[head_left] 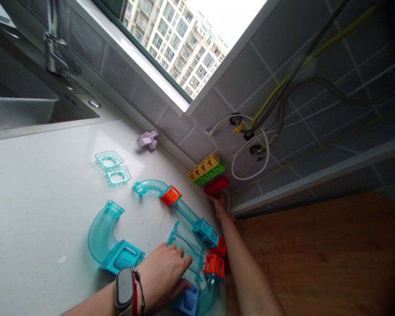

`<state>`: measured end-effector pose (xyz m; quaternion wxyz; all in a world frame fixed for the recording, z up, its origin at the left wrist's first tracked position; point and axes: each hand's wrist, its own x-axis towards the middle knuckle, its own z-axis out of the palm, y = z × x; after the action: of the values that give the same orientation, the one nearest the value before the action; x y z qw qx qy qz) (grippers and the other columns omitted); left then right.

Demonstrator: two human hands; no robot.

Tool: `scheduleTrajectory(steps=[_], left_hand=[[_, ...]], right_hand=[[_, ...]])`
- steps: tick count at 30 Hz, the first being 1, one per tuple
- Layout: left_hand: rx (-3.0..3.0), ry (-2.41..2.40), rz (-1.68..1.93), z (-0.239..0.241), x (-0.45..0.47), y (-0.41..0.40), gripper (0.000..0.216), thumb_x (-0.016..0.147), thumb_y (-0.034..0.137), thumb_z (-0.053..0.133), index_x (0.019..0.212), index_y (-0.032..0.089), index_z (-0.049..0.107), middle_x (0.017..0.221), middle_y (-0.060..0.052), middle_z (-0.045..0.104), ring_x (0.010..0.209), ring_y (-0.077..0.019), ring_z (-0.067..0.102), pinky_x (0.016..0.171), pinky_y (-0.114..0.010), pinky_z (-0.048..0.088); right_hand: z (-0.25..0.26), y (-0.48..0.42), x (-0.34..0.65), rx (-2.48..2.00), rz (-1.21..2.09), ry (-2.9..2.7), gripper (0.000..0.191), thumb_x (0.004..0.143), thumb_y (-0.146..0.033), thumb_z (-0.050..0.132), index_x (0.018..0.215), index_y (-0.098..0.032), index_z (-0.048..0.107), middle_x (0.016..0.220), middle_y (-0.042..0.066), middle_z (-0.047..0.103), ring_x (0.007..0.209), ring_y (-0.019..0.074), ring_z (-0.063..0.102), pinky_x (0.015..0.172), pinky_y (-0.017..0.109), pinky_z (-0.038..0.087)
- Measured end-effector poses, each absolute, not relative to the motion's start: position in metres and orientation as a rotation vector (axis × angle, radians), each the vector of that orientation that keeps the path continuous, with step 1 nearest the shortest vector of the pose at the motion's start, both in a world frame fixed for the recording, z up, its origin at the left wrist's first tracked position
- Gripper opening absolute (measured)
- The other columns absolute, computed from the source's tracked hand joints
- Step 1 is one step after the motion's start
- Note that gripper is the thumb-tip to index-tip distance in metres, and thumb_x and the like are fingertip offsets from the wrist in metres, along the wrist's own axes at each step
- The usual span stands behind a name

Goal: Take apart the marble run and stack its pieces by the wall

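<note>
My left hand [164, 268], with a watch and bracelets on the wrist, lies over a wide translucent teal track piece [188, 239]. Its fingers curl onto the piece and partly hide it; the thumb reaches toward a blue block [190, 300]. At the counter's right edge, my right hand [220, 207] has its fingers closed at the near end of a red block [216, 185]. Beside my left hand runs a chain of teal tubes [187, 211] joined by an orange connector [170, 195] and a teal connector [206, 232]. An orange-red connector [214, 266] tops a bent tube [209, 294].
A curved teal tube [102, 232] lies left of my left hand. Two flat teal plates [117, 177], a lilac piece [148, 140] and yellow-green blocks [206, 169] sit farther back. A sink [69, 112] and faucet [54, 55] stand at left; cables [283, 87] hang at right.
</note>
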<state>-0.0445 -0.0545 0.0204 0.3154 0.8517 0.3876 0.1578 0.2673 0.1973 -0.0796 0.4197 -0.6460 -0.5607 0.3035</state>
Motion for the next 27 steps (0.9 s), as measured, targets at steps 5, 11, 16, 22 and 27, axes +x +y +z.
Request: scheduleTrajectory(steps=[5, 11, 16, 22, 27], left_hand=[[2.25, 1.023, 0.404, 0.021, -0.044, -0.054, 0.022, 0.091, 0.038, 0.064, 0.104, 0.021, 0.069, 0.098, -0.012, 0.073, 0.093, -0.0346, 0.069, 0.085, -0.055, 0.056], [2.241, 1.023, 0.391, 0.019, -0.044, -0.054, 0.023, 0.091, 0.04, 0.064, 0.104, 0.022, 0.069, 0.099, -0.011, 0.072, 0.094, -0.0336, 0.068, 0.086, -0.055, 0.056], [2.235, 1.027, 0.385, 0.019, -0.044, -0.054, 0.022, 0.091, 0.04, 0.064, 0.103, 0.022, 0.068, 0.099, -0.011, 0.072, 0.093, -0.0336, 0.068, 0.086, -0.056, 0.056], [2.228, 1.027, 0.364, 0.02, -0.043, -0.054, 0.023, 0.091, 0.041, 0.063, 0.104, 0.022, 0.068, 0.1, -0.011, 0.072, 0.095, -0.0343, 0.067, 0.086, -0.056, 0.056], [2.233, 1.026, 0.353, 0.019, -0.043, -0.054, 0.025, 0.091, 0.042, 0.063, 0.106, 0.022, 0.068, 0.101, -0.011, 0.072, 0.095, -0.0342, 0.067, 0.086, -0.056, 0.056]], right_hand=[[-0.081, 0.198, 0.269, -1.629, 0.802, -1.357, 0.032, 0.099, -0.034, 0.065, 0.125, -0.016, 0.062, 0.124, 0.009, 0.065, 0.104, 0.0229, 0.068, 0.088, 0.043, 0.059], [-0.079, 0.198, 0.268, -1.668, 0.84, -1.309, 0.034, 0.099, -0.034, 0.065, 0.128, -0.017, 0.061, 0.127, 0.01, 0.064, 0.107, 0.024, 0.067, 0.09, 0.045, 0.059], [-0.077, 0.204, 0.261, -1.719, 0.832, -1.316, 0.034, 0.099, -0.034, 0.065, 0.128, -0.017, 0.061, 0.128, 0.01, 0.064, 0.107, 0.0241, 0.067, 0.09, 0.045, 0.059], [-0.076, 0.218, 0.249, -1.805, 0.734, -1.363, 0.034, 0.099, -0.035, 0.065, 0.127, -0.017, 0.061, 0.126, 0.009, 0.064, 0.105, 0.0235, 0.067, 0.088, 0.044, 0.059], [-0.079, 0.23, 0.234, -1.838, 0.569, -1.43, 0.034, 0.098, -0.035, 0.065, 0.127, -0.017, 0.061, 0.128, 0.01, 0.064, 0.107, 0.0241, 0.067, 0.09, 0.045, 0.058]])
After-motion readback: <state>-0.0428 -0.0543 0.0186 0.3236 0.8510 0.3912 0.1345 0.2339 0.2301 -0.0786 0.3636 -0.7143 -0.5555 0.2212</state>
